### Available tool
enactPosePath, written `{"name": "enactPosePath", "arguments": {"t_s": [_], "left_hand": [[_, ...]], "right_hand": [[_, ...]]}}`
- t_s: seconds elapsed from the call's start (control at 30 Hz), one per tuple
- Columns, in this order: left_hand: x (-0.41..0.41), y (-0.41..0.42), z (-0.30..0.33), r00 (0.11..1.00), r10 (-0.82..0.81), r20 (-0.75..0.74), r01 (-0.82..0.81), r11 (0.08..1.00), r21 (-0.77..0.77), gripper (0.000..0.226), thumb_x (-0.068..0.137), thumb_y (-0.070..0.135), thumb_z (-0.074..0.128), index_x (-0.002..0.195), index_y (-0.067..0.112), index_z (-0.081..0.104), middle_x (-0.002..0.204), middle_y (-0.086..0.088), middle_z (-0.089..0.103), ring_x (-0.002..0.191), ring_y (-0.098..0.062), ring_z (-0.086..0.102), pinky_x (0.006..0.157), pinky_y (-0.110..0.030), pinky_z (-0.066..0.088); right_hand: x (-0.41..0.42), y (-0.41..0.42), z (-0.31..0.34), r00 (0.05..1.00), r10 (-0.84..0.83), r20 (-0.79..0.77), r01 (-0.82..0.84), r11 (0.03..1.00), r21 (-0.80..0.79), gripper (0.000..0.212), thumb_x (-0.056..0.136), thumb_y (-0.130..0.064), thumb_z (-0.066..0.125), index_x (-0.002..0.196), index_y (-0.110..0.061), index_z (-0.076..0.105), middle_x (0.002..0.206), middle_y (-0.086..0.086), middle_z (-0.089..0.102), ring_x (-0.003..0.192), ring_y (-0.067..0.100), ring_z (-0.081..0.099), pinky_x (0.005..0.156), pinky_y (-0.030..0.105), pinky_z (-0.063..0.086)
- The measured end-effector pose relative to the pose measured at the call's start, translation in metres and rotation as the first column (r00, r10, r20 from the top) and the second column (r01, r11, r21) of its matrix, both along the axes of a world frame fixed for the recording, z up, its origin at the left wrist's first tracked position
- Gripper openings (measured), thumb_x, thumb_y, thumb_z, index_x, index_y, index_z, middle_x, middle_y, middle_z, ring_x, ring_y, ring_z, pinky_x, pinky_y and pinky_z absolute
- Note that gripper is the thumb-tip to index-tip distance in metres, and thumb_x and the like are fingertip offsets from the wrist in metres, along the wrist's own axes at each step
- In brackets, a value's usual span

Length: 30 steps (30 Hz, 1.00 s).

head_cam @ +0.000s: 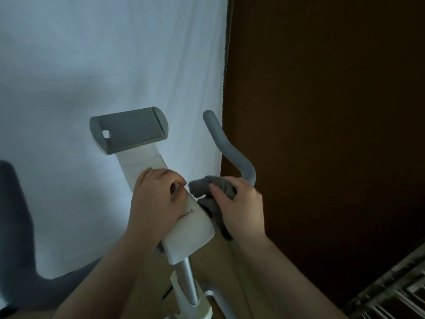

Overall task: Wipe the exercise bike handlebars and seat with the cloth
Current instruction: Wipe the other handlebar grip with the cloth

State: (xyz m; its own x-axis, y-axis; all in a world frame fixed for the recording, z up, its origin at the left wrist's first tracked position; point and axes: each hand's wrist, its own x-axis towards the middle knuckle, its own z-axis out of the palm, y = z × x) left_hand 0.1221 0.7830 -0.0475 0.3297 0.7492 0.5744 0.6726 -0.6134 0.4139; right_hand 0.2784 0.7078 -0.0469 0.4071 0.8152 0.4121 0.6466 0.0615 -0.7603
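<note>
Right hand is just right of centre frame, fingers curled round a bunched-up grey cloth, pressing it against the right side of the bike's white stem, right where the grey handlebar comes out. The cloth wraps the base of that bar, and part of it hangs down below the hand. From there the bar bends up and left to a rounded tip in the middle of the frame.

Left hand is right beside it, a bit left of centre, fingers curled over the top of the stem and gripping it; there's no cloth in this one. Some lettering on the stem peeks out beside the hand, partly covered so I can't read all of it.

Further up the stem, there's a grey tray-like holder with a small hole in it. Below the hands, a metal post runs down from the stem toward the bottom of the frame.

Behind it all, a white sheet fills the upper left, and the right side is a dark brown panel. A wire rack sits in the bottom right corner, and something dark grey runs along the left edge; I can't tell what it is. The seat isn't in shot.
</note>
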Motion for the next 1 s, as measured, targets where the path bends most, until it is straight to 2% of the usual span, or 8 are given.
{"name": "enactPosePath", "arguments": {"t_s": [0.27,0.37,0.53,0.6,0.7,0.8,0.93,1.0], "left_hand": [[-0.01,-0.014,0.006,0.981,0.07,0.181,-0.048,0.991,-0.125,0.02,0.081,0.006,0.057,0.086,0.022,0.068,0.092,0.013,0.063,0.09,-0.011,0.055,0.086,-0.037,0.047],[-0.031,-0.029,0.007,0.996,0.035,0.077,-0.023,0.988,-0.151,0.018,0.08,0.017,0.06,0.095,0.023,0.068,0.107,0.011,0.061,0.102,-0.014,0.053,0.089,-0.035,0.046],[-0.077,-0.05,-0.002,0.996,0.054,-0.064,-0.065,0.981,-0.185,0.027,0.083,0.033,0.05,0.099,0.021,0.068,0.107,0.004,0.068,0.086,-0.019,0.061,0.084,-0.036,0.046],[-0.082,-0.056,-0.007,0.995,0.066,-0.068,-0.079,0.976,-0.203,0.027,0.086,0.037,0.048,0.098,0.024,0.069,0.101,0.009,0.07,0.082,-0.014,0.061,0.085,-0.036,0.046],[-0.086,-0.063,-0.015,0.997,-0.009,-0.077,-0.004,0.986,-0.169,0.047,0.093,0.05,0.03,0.091,0.025,0.07,0.088,0.015,0.068,0.076,-0.003,0.053,0.083,-0.032,0.047],[-0.1,-0.06,-0.03,0.995,-0.089,-0.034,0.082,0.982,-0.173,0.045,0.089,0.053,0.037,0.09,0.024,0.071,0.081,0.017,0.066,0.061,0.002,0.049,0.072,-0.018,0.045],[-0.118,-0.066,-0.028,0.986,-0.151,-0.07,0.138,0.978,-0.155,0.048,0.089,0.057,0.04,0.107,0.024,0.07,0.095,0.012,0.069,0.078,-0.005,0.061,0.072,-0.024,0.048],[-0.125,-0.073,-0.021,0.982,-0.153,-0.108,0.142,0.984,-0.11,0.049,0.091,0.056,0.036,0.116,0.026,0.066,0.103,0.011,0.069,0.085,-0.008,0.061,0.072,-0.011,0.036]], "right_hand": [[-0.025,-0.006,0.001,0.982,-0.01,0.186,0.0,0.999,0.051,0.02,0.087,-0.034,0.068,0.103,-0.023,0.072,0.09,-0.007,0.061,0.075,0.008,0.059,0.06,0.021,0.05],[-0.039,-0.016,-0.002,0.932,0.033,0.361,-0.065,0.995,0.077,0.02,0.082,-0.032,0.072,0.102,-0.026,0.074,0.085,-0.008,0.059,0.073,0.006,0.053,0.056,0.012,0.041],[-0.046,-0.019,-0.001,0.966,-0.087,0.244,0.091,0.996,-0.007,0.024,0.086,-0.038,0.067,0.107,-0.027,0.072,0.094,-0.009,0.059,0.088,0.009,0.055,0.065,0.022,0.048],[-0.063,-0.024,-0.003,0.919,-0.19,0.344,0.184,0.982,0.05,0.024,0.082,-0.035,0.073,0.104,-0.024,0.074,0.09,-0.007,0.062,0.087,0.013,0.057,0.063,0.02,0.046],[-0.089,-0.03,-0.003,0.894,-0.168,0.416,0.153,0.986,0.07,0.03,0.076,-0.039,0.077,0.101,-0.022,0.075,0.089,-0.005,0.067,0.085,0.015,0.06,0.063,0.022,0.05],[-0.092,-0.034,0.003,0.932,-0.115,0.344,0.115,0.993,0.02,0.043,0.075,-0.043,0.076,0.113,-0.024,0.07,0.098,-0.006,0.068,0.095,0.014,0.059,0.075,0.029,0.054],[-0.1,-0.043,-0.003,0.926,-0.199,0.32,0.193,0.98,0.051,0.034,0.077,-0.036,0.075,0.108,-0.021,0.07,0.096,-0.004,0.069,0.096,0.016,0.06,0.084,0.037,0.05],[-0.113,-0.048,-0.008,0.93,-0.159,0.332,0.152,0.987,0.048,0.029,0.079,-0.034,0.075,0.105,-0.02,0.071,0.096,-0.005,0.07,0.095,0.012,0.059,0.082,0.023,0.049]]}}
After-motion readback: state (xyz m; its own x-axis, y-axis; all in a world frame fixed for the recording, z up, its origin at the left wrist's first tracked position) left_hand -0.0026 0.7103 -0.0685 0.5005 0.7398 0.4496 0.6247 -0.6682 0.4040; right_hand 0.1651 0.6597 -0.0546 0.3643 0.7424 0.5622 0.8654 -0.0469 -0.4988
